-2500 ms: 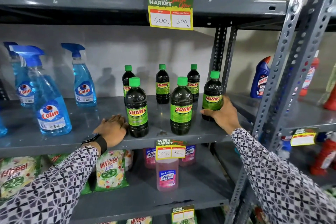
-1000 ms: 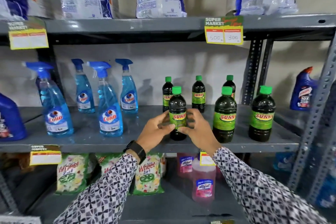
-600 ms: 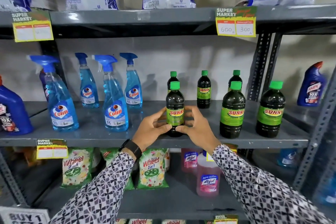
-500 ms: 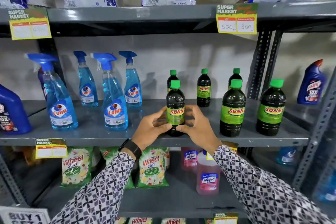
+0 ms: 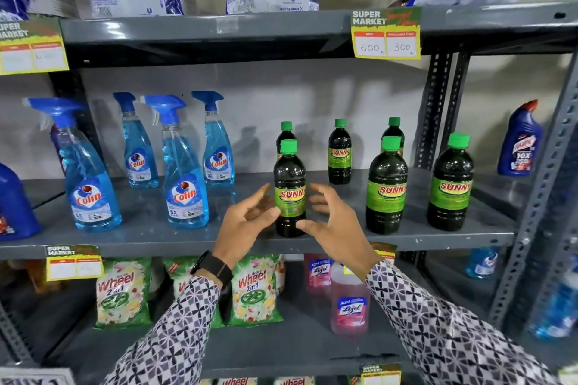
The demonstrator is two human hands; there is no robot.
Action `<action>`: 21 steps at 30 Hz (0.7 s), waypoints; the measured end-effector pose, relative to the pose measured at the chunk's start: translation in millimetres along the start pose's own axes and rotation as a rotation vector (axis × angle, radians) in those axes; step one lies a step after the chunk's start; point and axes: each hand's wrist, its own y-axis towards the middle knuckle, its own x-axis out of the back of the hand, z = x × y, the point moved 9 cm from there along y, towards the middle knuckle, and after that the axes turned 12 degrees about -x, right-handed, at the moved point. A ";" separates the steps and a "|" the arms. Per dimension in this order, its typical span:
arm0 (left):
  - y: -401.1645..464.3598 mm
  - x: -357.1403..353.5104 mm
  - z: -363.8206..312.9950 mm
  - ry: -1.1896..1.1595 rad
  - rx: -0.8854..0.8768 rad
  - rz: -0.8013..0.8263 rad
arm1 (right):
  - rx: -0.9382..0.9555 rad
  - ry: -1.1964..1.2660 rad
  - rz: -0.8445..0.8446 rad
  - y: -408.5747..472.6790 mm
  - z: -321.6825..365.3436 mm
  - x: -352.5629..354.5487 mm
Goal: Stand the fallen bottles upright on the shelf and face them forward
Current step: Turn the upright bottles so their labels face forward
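Hands flank one dark bottle (image 5: 290, 189) at the front edge of the grey middle shelf (image 5: 150, 236). Bottle stands upright, green cap on top, "SUNNY" label turned forward. Left hand (image 5: 247, 223): fingers spread, thumb tip at the label's left edge; contact or a hair's gap cannot be told, motion blur there. Right hand (image 5: 333, 222): fingers loosely curled and apart, thumb tip near the bottle's lower right side, index and middle fingers blurred behind the bottle. Neither hand closes around the bottle; both grips are wide and hold nothing.

Two more front bottles, (image 5: 387, 187) and (image 5: 451, 184), stand upright to the right, labels forward. Three back bottles stand upright behind; the left one is mostly hidden by the flanked bottle. Four blue sprayers, e.g. (image 5: 184, 166), stand to the left on the same shelf. Black watch (image 5: 212, 269) sits on the left wrist; both sleeves are patterned.
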 end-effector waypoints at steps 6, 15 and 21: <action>-49.8 -6.4 -41.7 0.109 -0.071 -0.410 | 0.041 -0.011 -0.292 -37.9 -22.3 94.9; 5.0 -172.9 -58.4 0.178 -0.019 0.230 | -0.106 0.090 -0.318 -24.2 -69.7 153.9; 25.5 -191.2 -53.3 0.066 0.032 0.295 | -0.119 0.039 -0.124 6.6 -75.1 141.4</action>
